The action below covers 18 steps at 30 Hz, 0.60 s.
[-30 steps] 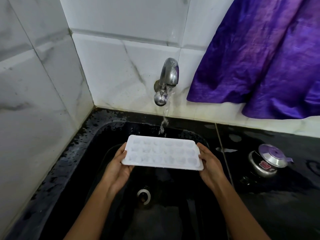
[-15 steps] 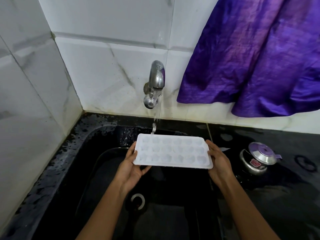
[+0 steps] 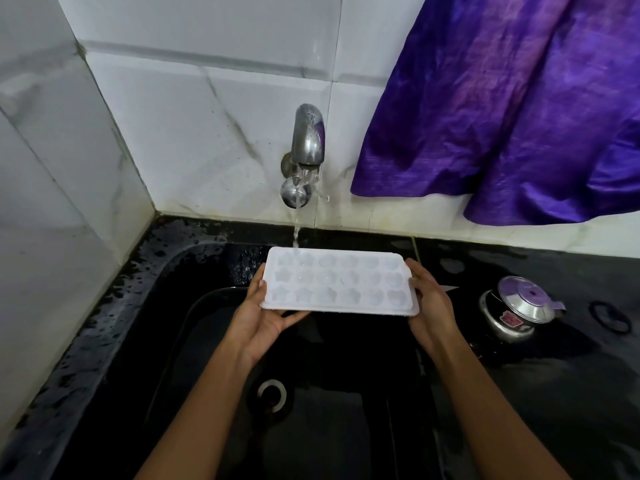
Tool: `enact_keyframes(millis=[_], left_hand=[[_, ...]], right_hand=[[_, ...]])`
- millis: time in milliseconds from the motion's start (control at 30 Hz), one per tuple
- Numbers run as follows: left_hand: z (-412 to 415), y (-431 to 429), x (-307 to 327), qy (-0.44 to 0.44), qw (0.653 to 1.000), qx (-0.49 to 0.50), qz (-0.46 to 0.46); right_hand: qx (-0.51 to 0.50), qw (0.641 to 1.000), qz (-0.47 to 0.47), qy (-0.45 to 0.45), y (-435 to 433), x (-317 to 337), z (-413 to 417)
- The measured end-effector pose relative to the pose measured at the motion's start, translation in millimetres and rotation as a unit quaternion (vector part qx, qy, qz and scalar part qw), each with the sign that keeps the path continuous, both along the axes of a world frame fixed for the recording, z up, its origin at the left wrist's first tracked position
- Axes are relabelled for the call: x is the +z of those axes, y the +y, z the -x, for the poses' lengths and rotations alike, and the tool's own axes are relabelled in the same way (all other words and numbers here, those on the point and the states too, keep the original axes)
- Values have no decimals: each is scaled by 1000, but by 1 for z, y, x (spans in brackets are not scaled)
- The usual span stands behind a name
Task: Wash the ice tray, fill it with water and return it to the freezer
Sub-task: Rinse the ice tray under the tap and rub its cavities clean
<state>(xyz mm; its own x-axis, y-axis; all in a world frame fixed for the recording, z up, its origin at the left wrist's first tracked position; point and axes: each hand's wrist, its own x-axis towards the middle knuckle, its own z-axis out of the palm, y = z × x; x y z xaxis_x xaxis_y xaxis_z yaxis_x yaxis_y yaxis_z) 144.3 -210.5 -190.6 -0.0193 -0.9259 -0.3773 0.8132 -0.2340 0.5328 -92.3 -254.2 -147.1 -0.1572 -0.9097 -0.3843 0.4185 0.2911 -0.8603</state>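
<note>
We have left grip [image 3: 265,318] and right grip [image 3: 431,308] clamping the ice tray [image 3: 337,282] by its short ends, long axis crosswise, stream [image 3: 296,233] at far-left corner.

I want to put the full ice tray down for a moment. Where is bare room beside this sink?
Bare black counter lies right of the sink, nearer than the lidded steel pot. The wet strip left of the sink, along the tiles, is narrow. Under the tap it is crowded: left hand and right hand hold the ice tray there.
</note>
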Motion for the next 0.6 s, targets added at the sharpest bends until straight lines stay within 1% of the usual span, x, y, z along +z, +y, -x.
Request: enact_keyframes(millis=[167, 333, 467, 600], left_hand=[[-20, 2, 0, -12, 999, 44, 10], [-45, 7, -2, -27, 998, 58, 15], [-65, 11, -5, 6, 995, 92, -22], [-83, 17, -3, -31, 994, 107, 15]], right_hand=[[15, 1000, -2, 6, -10, -6, -23], [36, 999, 12, 9, -14, -7, -48], [65, 998, 11, 17, -16, -7, -66], [99, 995, 10, 16, -14, -9, -83]])
